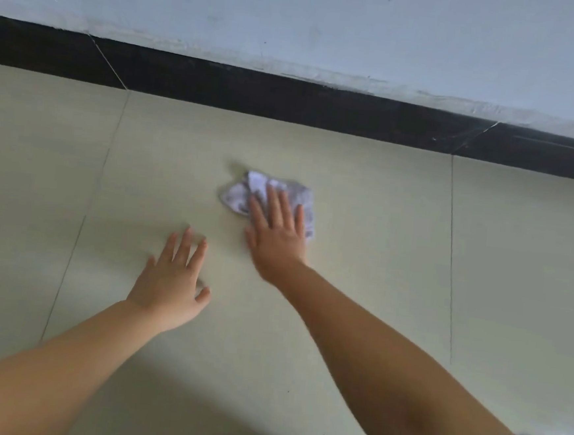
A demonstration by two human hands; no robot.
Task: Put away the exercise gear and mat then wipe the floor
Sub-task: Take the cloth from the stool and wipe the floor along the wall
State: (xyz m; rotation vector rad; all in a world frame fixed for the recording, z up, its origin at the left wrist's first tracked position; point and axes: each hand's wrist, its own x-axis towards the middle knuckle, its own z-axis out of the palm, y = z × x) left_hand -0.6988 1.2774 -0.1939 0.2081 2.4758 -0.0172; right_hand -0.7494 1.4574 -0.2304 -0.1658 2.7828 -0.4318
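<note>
A crumpled pale cloth (270,195) is pressed flat against the cream tiled floor (364,223) by the straight fingers of the right hand (279,232), near the dark skirting board (287,104). The left hand (170,280) is spread flat on the floor beside it, nothing held. No legible writing is seen on the cloth.

The floor (364,223) is lying open to the left, right and near side of the 2 hands. The dark skirting (287,104) and the wall (294,18) are blocking travel at the far side. The crumpled cloth (242,196) is occupying the floor under the right hand (277,237); the left hand (170,287) is resting flat beside it.
</note>
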